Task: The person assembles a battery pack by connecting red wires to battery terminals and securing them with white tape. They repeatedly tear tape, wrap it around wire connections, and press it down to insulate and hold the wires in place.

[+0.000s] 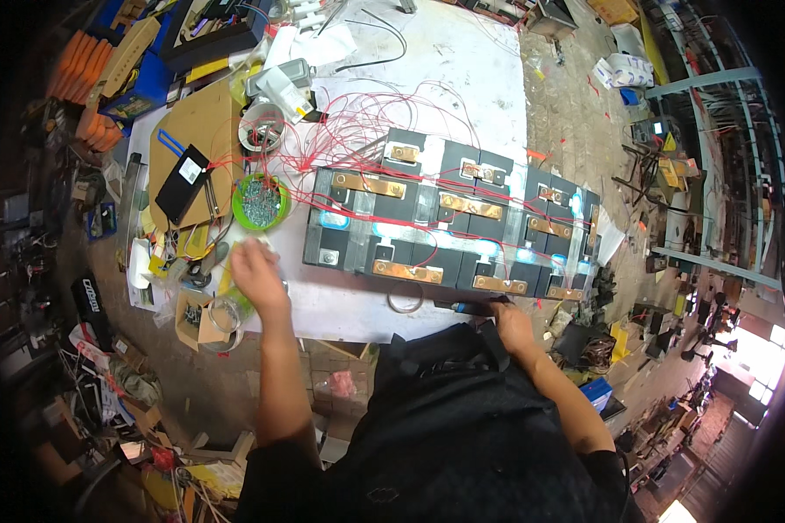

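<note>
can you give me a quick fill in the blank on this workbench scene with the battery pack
1. The bowl of small screws beside the battery pack is coloured ____.
2. The thin wires strewn over the pack are ____.
3. The left hand reaches out, while the right hand holds a dark tool at the pack's ____ edge.

Missing words: green; red; near

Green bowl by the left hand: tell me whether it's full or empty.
Partly full. The green bowl stands upright, and a heap of small silvery hardware covers its bottom; its rim shows all round. Left hand is nearby, not touching.
</note>
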The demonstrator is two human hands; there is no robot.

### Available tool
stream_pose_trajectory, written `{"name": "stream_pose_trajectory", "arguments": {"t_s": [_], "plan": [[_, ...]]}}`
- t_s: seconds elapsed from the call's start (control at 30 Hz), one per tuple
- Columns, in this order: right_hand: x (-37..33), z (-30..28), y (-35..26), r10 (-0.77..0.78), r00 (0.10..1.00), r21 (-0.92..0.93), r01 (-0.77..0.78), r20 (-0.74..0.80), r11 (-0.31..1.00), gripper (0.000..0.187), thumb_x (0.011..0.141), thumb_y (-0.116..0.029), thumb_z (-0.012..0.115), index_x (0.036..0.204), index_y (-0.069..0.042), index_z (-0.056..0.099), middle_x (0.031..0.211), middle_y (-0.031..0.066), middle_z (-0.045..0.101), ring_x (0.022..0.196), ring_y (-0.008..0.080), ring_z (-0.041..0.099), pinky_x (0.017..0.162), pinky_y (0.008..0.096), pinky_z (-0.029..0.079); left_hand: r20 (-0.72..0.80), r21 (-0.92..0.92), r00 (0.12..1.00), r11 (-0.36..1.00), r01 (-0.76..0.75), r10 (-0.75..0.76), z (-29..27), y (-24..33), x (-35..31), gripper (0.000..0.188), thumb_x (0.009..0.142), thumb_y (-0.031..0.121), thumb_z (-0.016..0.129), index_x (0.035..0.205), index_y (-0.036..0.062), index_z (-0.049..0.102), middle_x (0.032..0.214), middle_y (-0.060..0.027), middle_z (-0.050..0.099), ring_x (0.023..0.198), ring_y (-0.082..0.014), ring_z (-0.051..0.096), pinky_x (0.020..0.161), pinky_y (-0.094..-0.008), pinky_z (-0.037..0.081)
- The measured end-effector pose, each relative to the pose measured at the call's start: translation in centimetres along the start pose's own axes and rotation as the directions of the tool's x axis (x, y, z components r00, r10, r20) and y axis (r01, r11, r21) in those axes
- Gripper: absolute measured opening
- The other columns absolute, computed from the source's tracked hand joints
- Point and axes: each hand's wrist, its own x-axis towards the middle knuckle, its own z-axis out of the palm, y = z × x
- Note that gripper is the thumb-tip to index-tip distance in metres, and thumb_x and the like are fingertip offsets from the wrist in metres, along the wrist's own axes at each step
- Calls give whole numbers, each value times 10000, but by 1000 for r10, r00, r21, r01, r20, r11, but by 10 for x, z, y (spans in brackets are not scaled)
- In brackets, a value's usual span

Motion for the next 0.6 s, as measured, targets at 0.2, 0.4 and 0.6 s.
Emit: {"name": "stream_pose_trajectory", "arguments": {"t_s": [0.2,0.4,0.6], "plan": [[21,-1,-4,-53,986,-32,58,156,998,376,1007,-312,659,1308,-98,728,1219,238,761,1121,448,726,953,553,582,576,426,811,809,-405,102,20,-67,-147,177,954,148,807,1097,72,736,1023,-39,730,830,-174,673,743,-318,554],[24,-29,-20,-101,948,112,71,302,991,413,997,-344,712,1343,-120,714,1252,202,760,1140,428,725,975,521,584,813,472,576,482,-738,86,54,-129,-193,247,889,105,809,1124,83,736,1138,-119,694,968,-401,719,821,-468,601],[8,-54,-28,-398,905,512,274,149,814,402,1002,-143,702,1401,-103,676,1252,175,739,1144,364,734,973,461,595,667,438,743,837,-328,-58,41,-122,-209,162,933,79,768,1068,49,684,978,-69,700,814,-222,694,719,-371,545]]}}
